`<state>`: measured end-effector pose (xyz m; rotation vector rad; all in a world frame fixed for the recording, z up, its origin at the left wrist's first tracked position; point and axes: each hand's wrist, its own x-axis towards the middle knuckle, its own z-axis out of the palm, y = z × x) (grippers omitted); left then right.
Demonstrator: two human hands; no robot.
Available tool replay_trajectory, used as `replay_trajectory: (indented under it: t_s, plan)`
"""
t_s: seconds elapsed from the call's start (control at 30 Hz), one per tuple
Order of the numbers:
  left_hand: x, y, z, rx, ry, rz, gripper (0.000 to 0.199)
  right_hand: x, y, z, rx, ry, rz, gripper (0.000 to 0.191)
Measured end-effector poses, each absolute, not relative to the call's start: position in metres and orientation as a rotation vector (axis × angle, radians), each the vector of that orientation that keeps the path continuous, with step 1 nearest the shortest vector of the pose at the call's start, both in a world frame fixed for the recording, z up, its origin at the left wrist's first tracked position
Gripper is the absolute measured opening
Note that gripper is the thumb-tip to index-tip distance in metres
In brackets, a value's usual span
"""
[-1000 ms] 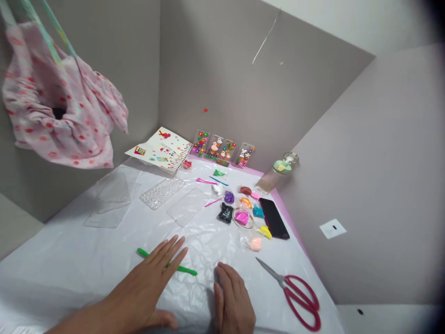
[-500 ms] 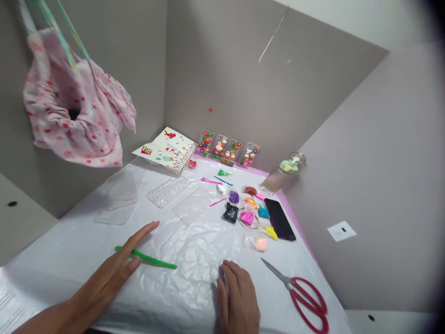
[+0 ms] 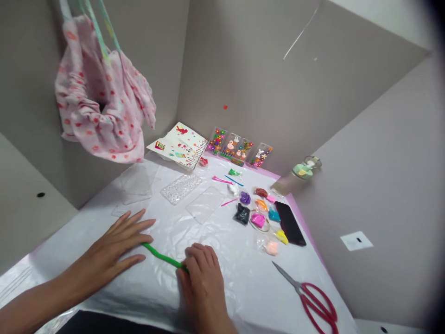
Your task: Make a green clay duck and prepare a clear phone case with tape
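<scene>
A thin, slightly bent roll of green clay [image 3: 162, 257] lies on the plastic-covered table between my hands. My left hand [image 3: 116, 248] is spread flat, palm down, with its fingers apart over the roll's left end. At the roll's right end my right hand [image 3: 203, 276] is closed, thumb and fingertips on the clay; its very tip is hidden under the fingers. Beyond my hands lie a patterned clear phone case [image 3: 181, 189] and a plain clear one [image 3: 205, 205].
Red-handled scissors [image 3: 309, 297] lie at the right. Several small bags of coloured clay, such as the black one [image 3: 242, 214], sit near a dark phone [image 3: 290, 222]. Decorated cases [image 3: 231, 144] lean on the back wall beside a notebook [image 3: 179, 146]. A pink cloth bag [image 3: 104, 106] hangs at left.
My right hand has moved left onto the roll's right end and closed there. My left hand's fingers have spread over the left end. The camera view has turned slightly left.
</scene>
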<state>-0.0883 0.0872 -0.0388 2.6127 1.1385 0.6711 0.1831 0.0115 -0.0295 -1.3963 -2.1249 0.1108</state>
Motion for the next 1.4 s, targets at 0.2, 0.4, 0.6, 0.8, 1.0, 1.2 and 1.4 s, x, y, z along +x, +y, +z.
replay_trajectory:
  t_s: [0.2,0.4,0.6,0.8,1.0,1.2,1.4]
  plan:
    - [-0.083,0.097,-0.046,2.507,1.079,0.629,0.017,0.206,0.023,0.014,-1.492,-2.137,0.094,0.031]
    - [-0.090,0.094,-0.042,2.431,1.115,0.768,0.027,0.162,0.083,0.030,-1.461,-2.244,0.099,0.041]
    - [-0.104,0.085,-0.043,2.228,1.324,1.115,0.031,0.113,0.136,-0.005,-1.248,-2.603,0.033,0.064]
    - [-0.118,0.079,-0.044,2.106,1.441,1.206,0.030,0.117,0.139,-0.020,-1.441,-2.477,-0.050,0.066]
    - [-0.118,0.077,-0.042,2.070,1.442,1.264,0.026,0.116,0.115,-0.017,-1.349,-2.552,-0.032,0.072]
    - [-0.119,0.075,-0.044,2.070,1.444,1.266,0.026,0.116,0.135,-0.019,-1.512,-2.450,-0.034,0.067]
    - [-0.120,0.073,-0.050,1.995,1.456,1.305,0.025,0.115,0.107,-0.025,-1.332,-2.566,-0.017,0.073]
